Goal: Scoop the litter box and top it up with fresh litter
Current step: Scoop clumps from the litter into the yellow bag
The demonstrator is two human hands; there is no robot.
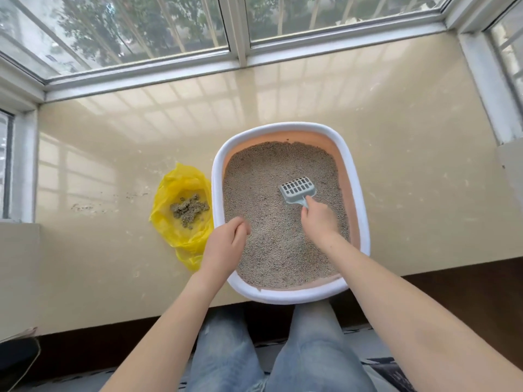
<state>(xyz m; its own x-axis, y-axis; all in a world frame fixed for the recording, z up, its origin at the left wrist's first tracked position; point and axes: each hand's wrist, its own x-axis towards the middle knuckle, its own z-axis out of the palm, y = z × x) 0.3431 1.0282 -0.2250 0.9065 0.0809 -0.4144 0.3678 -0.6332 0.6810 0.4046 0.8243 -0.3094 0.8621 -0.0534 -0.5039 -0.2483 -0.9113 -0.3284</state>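
Observation:
A litter box [357, 176] with a white rim and peach inner wall sits on the beige sill, filled with grey litter [271, 188]. My right hand [318, 220] grips the handle of a pale blue slotted scoop [297, 188], whose head lies on the litter near the box's middle. My left hand [226, 244] rests over the box's left rim with fingers loosely curled, holding nothing. A yellow plastic bag [181, 210] lies open just left of the box, with a pile of clumped litter [189, 209] inside it.
The beige sill [113, 165] is ringed by window frames [237, 38] at the back and both sides. Scattered litter grains [107, 202] lie left of the bag. The sill's front edge runs under the box, above my knees in jeans [308, 349].

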